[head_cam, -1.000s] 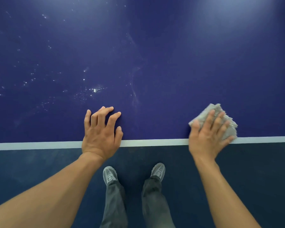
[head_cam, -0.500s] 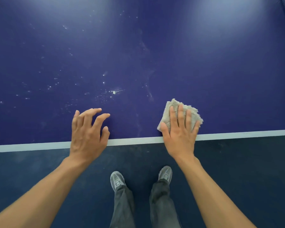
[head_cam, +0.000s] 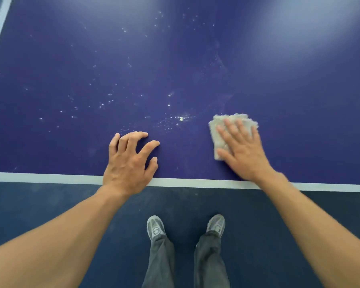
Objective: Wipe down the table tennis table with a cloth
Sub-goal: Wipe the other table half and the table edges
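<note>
Because folded pale grey terry cloth (head_cam: 214, 136) lies flat on dark blue table tennis table (head_cam: 195, 59), near white edge line (head_cam: 50, 177), right hand (head_cam: 242, 150) needs no grasp: released, fingers straight and spread, pressing cloth down for friction. Cluster of white specks (head_cam: 181, 118) just left of cloth, likely next target. Left hand (head_cam: 127, 163) empty, fingers arched, tips propped on tabletop near edge, probably bracing lean.

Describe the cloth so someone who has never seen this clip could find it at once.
Start at the blue table tennis table and follow its white edge line nearest the person. Just beyond it, under the flat right hand, lies the cloth: pale grey, folded, fluffy-edged, the only fabric on the surface.
</note>
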A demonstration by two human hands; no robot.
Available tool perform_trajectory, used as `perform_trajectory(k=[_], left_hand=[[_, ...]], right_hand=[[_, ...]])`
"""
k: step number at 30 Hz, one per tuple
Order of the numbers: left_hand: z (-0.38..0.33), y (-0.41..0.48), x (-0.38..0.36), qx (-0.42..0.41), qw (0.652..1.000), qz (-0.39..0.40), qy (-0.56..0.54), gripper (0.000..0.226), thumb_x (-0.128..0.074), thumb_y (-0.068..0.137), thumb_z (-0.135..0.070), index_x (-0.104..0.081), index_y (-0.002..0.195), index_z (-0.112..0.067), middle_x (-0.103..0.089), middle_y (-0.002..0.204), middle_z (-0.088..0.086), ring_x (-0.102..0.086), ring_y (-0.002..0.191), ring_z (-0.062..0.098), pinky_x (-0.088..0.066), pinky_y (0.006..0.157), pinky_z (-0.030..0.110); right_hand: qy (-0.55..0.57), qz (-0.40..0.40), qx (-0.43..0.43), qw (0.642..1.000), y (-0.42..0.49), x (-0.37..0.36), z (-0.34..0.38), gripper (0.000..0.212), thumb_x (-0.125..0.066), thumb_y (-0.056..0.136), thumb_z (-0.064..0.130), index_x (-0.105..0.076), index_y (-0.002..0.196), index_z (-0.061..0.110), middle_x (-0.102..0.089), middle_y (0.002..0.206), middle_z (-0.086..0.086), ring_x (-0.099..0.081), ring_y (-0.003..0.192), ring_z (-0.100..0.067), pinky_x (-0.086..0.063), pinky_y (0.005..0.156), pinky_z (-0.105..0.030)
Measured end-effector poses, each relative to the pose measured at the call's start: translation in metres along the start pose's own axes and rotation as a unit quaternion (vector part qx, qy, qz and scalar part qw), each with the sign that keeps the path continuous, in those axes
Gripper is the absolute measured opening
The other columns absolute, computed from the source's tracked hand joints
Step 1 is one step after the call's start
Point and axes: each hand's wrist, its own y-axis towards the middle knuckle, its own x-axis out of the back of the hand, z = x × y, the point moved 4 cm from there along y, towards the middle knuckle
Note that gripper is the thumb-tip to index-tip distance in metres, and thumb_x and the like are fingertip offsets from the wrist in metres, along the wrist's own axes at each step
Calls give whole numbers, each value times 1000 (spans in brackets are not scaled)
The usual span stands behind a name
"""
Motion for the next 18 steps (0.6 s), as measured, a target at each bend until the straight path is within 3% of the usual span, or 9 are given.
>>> perform_trajectory(k=[3, 5, 7, 9, 12, 15, 18], left_hand=[[3, 1, -1, -3, 1000, -5, 2, 43, -49, 93, -43, -65, 130, -28, -48, 140, 4, -48, 130, 31, -21, 122, 60], [3, 1, -2, -5, 1000, -12, 3, 42, -51, 93, -42, -66, 129, -28, -49, 139, 4, -48, 130, 31, -21, 121, 59], [4, 1, -3, -7, 1000, -20, 0, 41, -52, 92, -41, -66, 128, -28, -50, 139, 4, -48, 130, 31, -21, 122, 59], [4, 1, -2, -8, 1000, -25, -6, 40, -52, 92, -40, -67, 128, -28, -50, 139, 5, -48, 129, 31, -21, 122, 59], [4, 1, -1, -6, 1000, -23, -13, 40, -52, 92, -40, -67, 127, -28, -50, 139, 5, -47, 130, 30, -22, 121, 59], [4, 2, -1, -8, 999, -28, -15, 39, -53, 92, -38, -68, 126, -27, -52, 138, 6, -48, 129, 30, -23, 121, 60], [4, 3, -2, -7, 1000, -22, -15, 38, -53, 92, -37, -68, 126, -28, -53, 138, 6, -48, 130, 30, -23, 120, 60]], right_hand=[[53, -28, -240, 969, 57, 16, -29, 67, -14, 104, 59, 3, 165, 37, 9, 174, 10, 13, 159, -19, 10, 124, -62], [62, -48, -309, 948, 84, 21, -14, 67, -16, 106, 54, 6, 166, 32, 9, 174, 4, 13, 159, -24, 8, 122, -66], [37, -56, -254, 965, 98, 20, 25, 67, -22, 108, 50, 3, 167, 28, 5, 175, 1, 7, 160, -30, 4, 121, -68], [2, -35, -93, 995, 89, 10, 73, 67, -24, 107, 51, -5, 167, 27, 2, 175, 1, 5, 160, -30, 2, 122, -68], [-24, -4, 114, 993, 40, -8, 105, 67, -26, 106, 57, -19, 166, 30, -7, 175, 3, 0, 161, -26, -4, 124, -67], [-39, -7, 158, 987, 14, -9, 72, 64, -32, 106, 57, -22, 164, 32, -14, 174, 3, -6, 161, -25, -9, 125, -64], [-29, -4, 76, 997, 41, 6, 21, 66, -28, 103, 58, -18, 164, 34, -12, 174, 4, -7, 161, -26, -9, 124, -67]])
